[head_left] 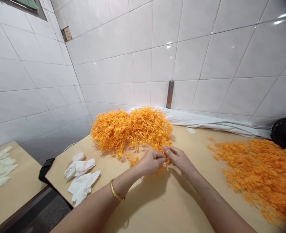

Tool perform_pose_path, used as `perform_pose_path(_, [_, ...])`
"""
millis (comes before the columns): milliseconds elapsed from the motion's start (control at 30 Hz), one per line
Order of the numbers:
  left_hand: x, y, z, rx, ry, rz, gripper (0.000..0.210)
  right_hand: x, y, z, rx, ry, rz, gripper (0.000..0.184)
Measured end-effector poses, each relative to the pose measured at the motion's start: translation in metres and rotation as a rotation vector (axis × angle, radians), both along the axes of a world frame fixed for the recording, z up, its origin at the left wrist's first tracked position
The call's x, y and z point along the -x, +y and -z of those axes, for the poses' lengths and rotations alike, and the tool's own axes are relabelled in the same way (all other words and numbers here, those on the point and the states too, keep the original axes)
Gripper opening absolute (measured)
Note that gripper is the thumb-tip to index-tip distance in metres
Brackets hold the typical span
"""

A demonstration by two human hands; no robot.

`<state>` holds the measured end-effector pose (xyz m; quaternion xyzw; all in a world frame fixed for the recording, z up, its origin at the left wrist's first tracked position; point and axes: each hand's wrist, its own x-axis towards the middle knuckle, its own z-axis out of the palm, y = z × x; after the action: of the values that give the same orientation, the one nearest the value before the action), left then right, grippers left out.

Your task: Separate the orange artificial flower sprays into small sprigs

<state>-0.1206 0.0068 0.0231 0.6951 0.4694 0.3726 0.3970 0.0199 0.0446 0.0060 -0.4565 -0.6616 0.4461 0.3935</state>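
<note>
Head view: a tiled wall point(177, 61) bounds the far side of the worktop point(213, 165), whose left edge stands apart from a side table point(26, 181) across a dark gap. An orange heap point(261, 174) spreads at the right, running out of view; a strip of bare surface parts it from the right hand point(178, 158). An orange bunch point(130, 129) sits at the far left, near the wall and the left edge. White cloth point(201, 120) runs along the foot of the wall. White tissues point(81, 184) lie near the left edge, well apart from the left hand point(149, 161). Both hands are just in front of the bunch, fingers clamped on a small orange sprig point(166, 158), with open surface on their near side. A bracelet point(116, 191) rings the left wrist.
</note>
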Motion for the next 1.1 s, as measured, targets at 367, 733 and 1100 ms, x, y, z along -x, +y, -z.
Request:
perform_pose_path(367, [0.041,0.046,-0.024,-0.608,1.010,-0.231,0.049,-0.012,-0.014,0.007,-0.156,-0.345,0.185,0.005])
perform_pose_path(733, [0.070,0.110,0.016,-0.465,1.226,-0.267,0.045,-0.075,-0.034,0.007,-0.076,-0.536,0.301,0.020])
perform_pose_path(1100, [0.029,0.073,-0.013,-0.603,1.179,-0.297,0.027,-0.087,-0.033,0.020,-0.063,-0.450,0.405,0.010])
